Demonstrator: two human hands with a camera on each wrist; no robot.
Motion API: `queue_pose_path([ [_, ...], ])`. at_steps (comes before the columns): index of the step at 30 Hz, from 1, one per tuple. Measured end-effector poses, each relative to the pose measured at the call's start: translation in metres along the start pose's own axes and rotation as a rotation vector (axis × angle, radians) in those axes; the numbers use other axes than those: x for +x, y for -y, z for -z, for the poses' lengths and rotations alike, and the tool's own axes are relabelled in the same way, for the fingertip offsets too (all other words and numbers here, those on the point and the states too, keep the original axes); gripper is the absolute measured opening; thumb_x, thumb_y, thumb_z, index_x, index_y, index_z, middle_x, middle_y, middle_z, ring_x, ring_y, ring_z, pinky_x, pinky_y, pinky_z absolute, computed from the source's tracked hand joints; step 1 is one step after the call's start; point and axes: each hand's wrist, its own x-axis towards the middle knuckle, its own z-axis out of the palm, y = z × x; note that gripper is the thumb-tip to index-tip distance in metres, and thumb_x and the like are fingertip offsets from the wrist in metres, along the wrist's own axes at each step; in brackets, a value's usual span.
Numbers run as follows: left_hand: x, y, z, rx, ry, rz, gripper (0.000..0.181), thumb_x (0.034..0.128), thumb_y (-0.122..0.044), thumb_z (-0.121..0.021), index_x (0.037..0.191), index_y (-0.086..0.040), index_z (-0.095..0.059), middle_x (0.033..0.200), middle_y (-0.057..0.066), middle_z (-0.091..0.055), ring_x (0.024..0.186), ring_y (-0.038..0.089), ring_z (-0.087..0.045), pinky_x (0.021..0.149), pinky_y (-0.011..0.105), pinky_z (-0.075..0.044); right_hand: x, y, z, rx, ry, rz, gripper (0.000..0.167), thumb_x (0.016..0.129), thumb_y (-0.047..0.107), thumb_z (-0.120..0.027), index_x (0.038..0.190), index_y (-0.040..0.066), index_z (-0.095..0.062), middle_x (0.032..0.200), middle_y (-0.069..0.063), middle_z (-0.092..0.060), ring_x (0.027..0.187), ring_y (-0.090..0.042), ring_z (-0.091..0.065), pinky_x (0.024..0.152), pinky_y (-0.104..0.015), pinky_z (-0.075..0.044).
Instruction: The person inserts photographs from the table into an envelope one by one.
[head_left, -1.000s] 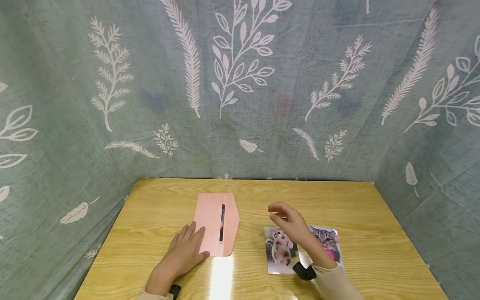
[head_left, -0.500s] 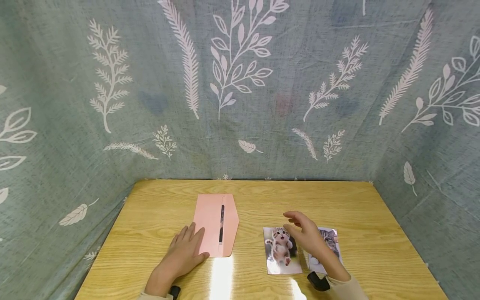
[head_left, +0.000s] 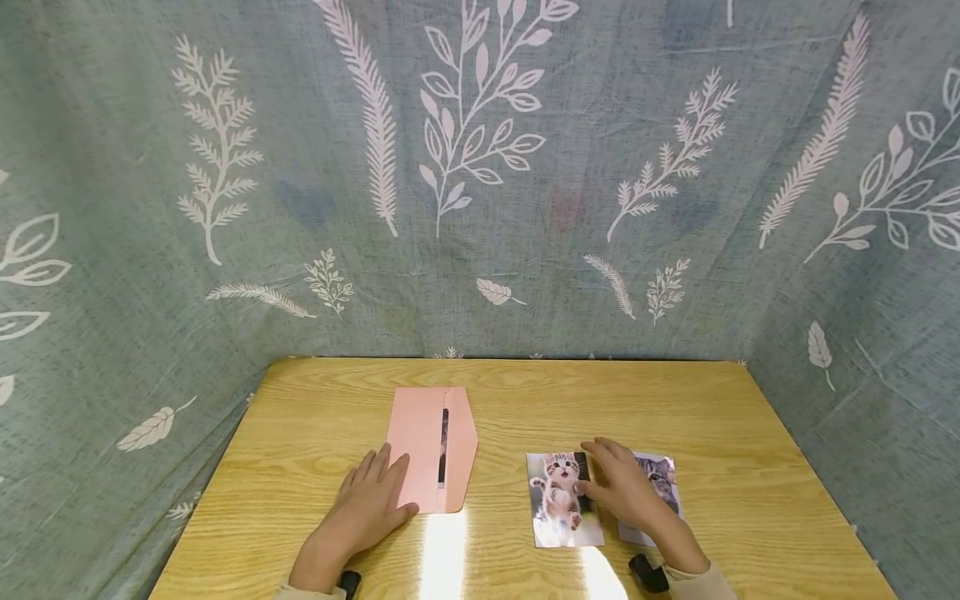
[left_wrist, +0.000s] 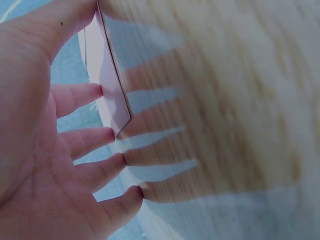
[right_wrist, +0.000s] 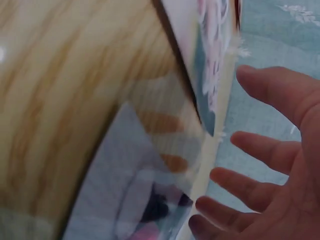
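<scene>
The right hand (head_left: 628, 490), loosely spread, has moved away from the tabletop's (head_left: 525, 404) far edge, onto the kitten photo's (head_left: 558, 500) side; the left hand (head_left: 366, 504), spread, touches the envelope (head_left: 418, 425).

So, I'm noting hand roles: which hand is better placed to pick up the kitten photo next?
The right hand, probably: it is free and right by the kitten photo, while the left hand, farther off, touches the envelope.
</scene>
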Motion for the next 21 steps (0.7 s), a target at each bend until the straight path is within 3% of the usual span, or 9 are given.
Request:
queue_pose_path([
  [8,-0.0003,-0.001,0.0018,0.001,0.014,0.011,0.076,0.0913,-0.042,-0.072,0.151,-0.005,-0.043,0.157,0.031,-0.026,0.142,0.052,-0.022,0.11,0.07,-0.02,-0.0004,-0.0013,-0.0019,-0.129,0.048,0.004,0.074,0.083,0.036,-0.083,0.141,0.001,-0.053,0.142,-0.031,-0.045,0.131,-0.05,-0.041,0.099,-0.068,-0.039],
  [21,0.0012,0.0009,0.0013,0.004,0.018,0.015,0.077,0.0919,-0.043,-0.071,0.152,-0.006,-0.041,0.157,0.03,-0.025,0.143,0.052,-0.021,0.111,0.07,-0.019,0.0031,0.0025,-0.0015,-0.148,0.057,-0.024,0.074,0.082,0.036,-0.084,0.141,0.002,-0.053,0.144,-0.031,-0.043,0.131,-0.053,-0.039,0.099,-0.071,-0.035],
])
